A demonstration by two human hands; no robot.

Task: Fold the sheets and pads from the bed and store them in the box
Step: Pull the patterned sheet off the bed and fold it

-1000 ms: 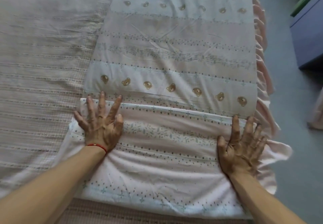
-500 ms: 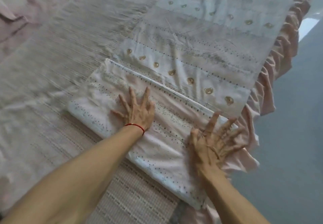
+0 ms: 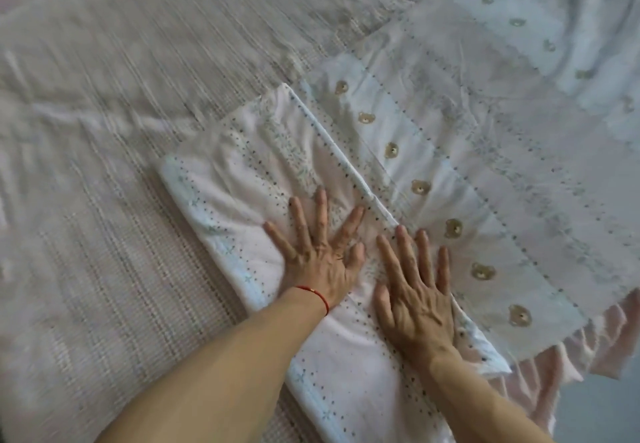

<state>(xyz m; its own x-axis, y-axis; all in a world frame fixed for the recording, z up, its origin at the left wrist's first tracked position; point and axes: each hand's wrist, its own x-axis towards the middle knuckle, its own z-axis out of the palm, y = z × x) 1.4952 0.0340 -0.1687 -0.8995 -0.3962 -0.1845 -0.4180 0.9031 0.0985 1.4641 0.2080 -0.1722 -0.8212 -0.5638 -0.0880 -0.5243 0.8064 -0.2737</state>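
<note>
L hand point(image 3: 317, 262), R hand point(image 3: 414, 299) flat, side by side on folded sheet point(image 3: 239, 179), fingers spread.

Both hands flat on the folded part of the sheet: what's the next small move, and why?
Probably roll or flip the folded section once more onto the unfolded bear-print sheet. The left hand and right hand press it flat, and much sheet lies unfolded beyond.

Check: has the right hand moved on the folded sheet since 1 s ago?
Yes. The right hand slid inward along the folded sheet, away from its ruffled end toward the left hand; the two now press almost side by side.
</note>
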